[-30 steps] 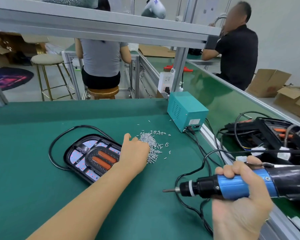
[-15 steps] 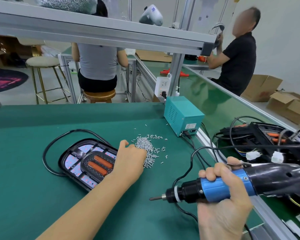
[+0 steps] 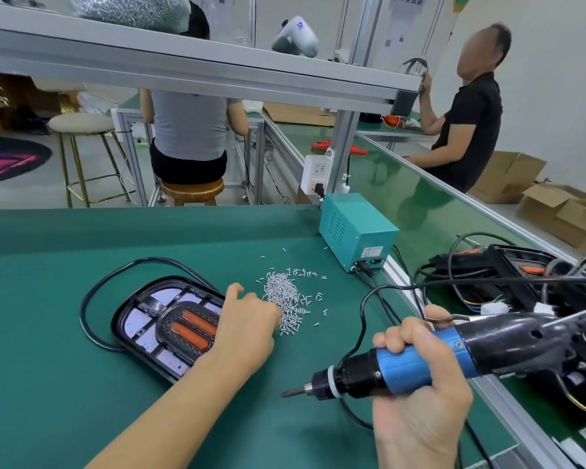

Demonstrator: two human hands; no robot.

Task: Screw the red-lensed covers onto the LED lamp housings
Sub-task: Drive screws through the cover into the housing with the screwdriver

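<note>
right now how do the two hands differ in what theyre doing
The right hand is wrapped around the blue electric screwdriver, held above the green mat. The left hand holds no tool; its curled fingers reach into the screw pile, beside the lamp housing. Whether it has pinched a screw is hidden. Both hands are bare.

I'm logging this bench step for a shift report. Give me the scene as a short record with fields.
left hand: at the near edge of the screw pile, fingers curled; whether it holds a screw cannot be told
right hand: grips the electric screwdriver, bit pointing left
lamp: flat on the green mat, left of the pile, its black cable looped around it
power box: teal, behind the pile
</note>
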